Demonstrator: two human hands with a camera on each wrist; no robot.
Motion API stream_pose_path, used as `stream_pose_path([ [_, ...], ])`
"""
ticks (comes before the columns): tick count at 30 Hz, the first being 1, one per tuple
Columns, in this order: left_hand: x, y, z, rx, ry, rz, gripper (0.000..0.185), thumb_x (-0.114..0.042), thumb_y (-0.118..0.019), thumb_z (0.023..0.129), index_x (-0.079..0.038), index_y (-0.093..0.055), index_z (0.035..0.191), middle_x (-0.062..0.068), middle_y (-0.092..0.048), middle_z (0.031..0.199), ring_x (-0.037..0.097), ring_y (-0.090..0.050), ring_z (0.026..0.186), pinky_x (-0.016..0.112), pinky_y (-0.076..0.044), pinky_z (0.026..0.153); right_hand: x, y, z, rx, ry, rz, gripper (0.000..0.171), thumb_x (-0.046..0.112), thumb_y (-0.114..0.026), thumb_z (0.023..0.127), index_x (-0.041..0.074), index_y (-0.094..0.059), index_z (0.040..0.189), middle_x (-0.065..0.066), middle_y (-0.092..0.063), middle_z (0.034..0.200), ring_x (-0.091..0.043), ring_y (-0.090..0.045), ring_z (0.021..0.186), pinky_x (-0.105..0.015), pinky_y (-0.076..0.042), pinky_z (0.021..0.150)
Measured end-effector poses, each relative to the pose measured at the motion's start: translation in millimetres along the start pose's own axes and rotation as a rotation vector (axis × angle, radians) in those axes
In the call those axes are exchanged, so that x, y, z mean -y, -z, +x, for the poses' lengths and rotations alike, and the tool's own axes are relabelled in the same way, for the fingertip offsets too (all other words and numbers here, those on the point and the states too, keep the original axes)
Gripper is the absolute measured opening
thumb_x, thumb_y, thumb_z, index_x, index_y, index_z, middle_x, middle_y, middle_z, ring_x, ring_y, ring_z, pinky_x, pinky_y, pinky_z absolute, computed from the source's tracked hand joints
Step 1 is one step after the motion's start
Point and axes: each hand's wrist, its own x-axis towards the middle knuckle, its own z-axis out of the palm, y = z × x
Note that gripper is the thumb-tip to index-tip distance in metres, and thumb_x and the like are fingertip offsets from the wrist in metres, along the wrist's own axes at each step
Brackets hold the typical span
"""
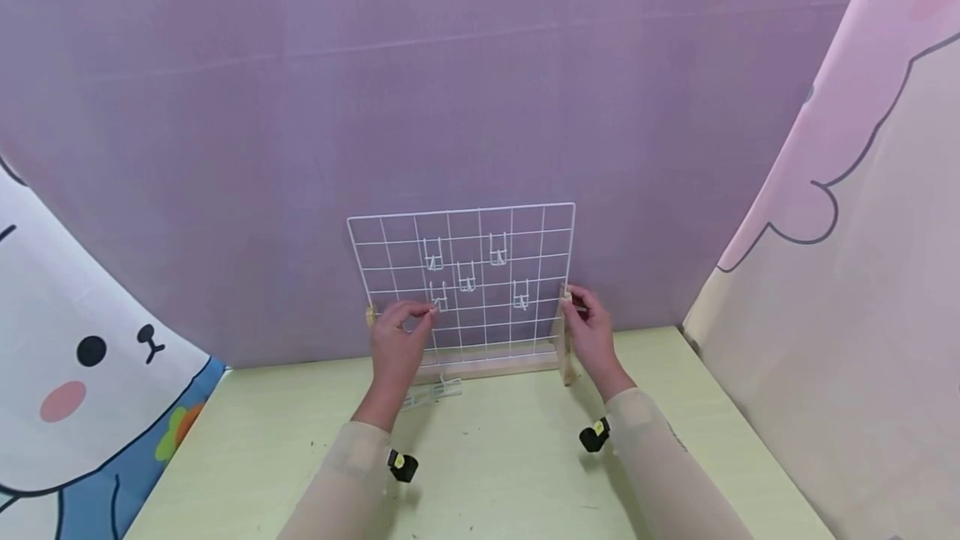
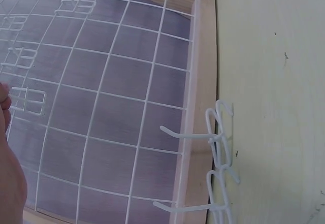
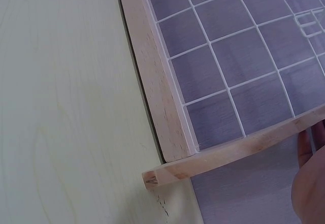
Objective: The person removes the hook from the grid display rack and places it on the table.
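A white wire grid panel (image 1: pixel 480 319) stands in a wooden frame (image 1: pixel 487 367), with several white wire hooks hung on its bars. My left hand (image 1: pixel 397 344) is in front of the grid's left half, thumb and forefinger pinching the prong of the lowest left hook (image 1: pixel 439 297). In the left wrist view, that hook (image 2: pixel 31 102) sits beside the fingers (image 2: pixel 4 99). At the grid's right side my right hand (image 1: pixel 592 330) grips the upright wooden post (image 1: pixel 564 348). In the right wrist view, fingers (image 3: pixel 304 150) reach behind the post (image 3: pixel 244 145).
Loose white wire hooks (image 1: pixel 442 390) lie on the pale table (image 1: pixel 495 457) by the frame's base, partly behind my left wrist. A purple cloth backdrop (image 1: pixel 465 107) hangs right behind the grid. Printed cloth panels (image 1: pixel 82 340) border the table on both sides.
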Motion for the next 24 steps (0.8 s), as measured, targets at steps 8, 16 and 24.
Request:
stream_pose_path([
  [8, -5.6, 4.0, 2.5, 0.006, 0.004, -0.015, 0.012, 0.000, -0.090, 0.089, -0.009, -0.084, 0.093, 0.003, -0.082, 0.099, 0.025, -0.074, 0.095, 0.035, -0.057, 0.088, 2, -1, -1, -0.002, -0.008, -0.004, 0.030, 0.005, -0.066, 0.111, -0.008, -0.066, 0.138, -0.027, -0.067, 0.130, -0.025, -0.064, 0.106, -0.031, -0.062, 0.089],
  [16, -5.3, 6.6, 1.8, -0.003, -0.042, -0.011, 0.013, 0.001, -0.092, 0.087, -0.008, -0.082, 0.091, 0.004, -0.081, 0.096, 0.026, -0.074, 0.095, 0.027, -0.056, 0.090, 6, -2, -3, 0.001, 0.013, -0.017, 0.031, 0.004, -0.065, 0.111, -0.009, -0.065, 0.139, -0.028, -0.067, 0.130, -0.016, -0.064, 0.103, -0.023, -0.059, 0.087],
  [24, -7.0, 12.9, 0.1, 0.026, -0.021, -0.041, 0.014, 0.001, -0.092, 0.088, -0.009, -0.083, 0.092, 0.001, -0.080, 0.096, 0.023, -0.073, 0.090, 0.041, -0.059, 0.085, 3, -2, -3, 0.001, 0.022, 0.015, 0.031, 0.002, -0.064, 0.111, -0.012, -0.064, 0.139, -0.031, -0.065, 0.130, -0.028, -0.063, 0.108, -0.019, -0.058, 0.086],
])
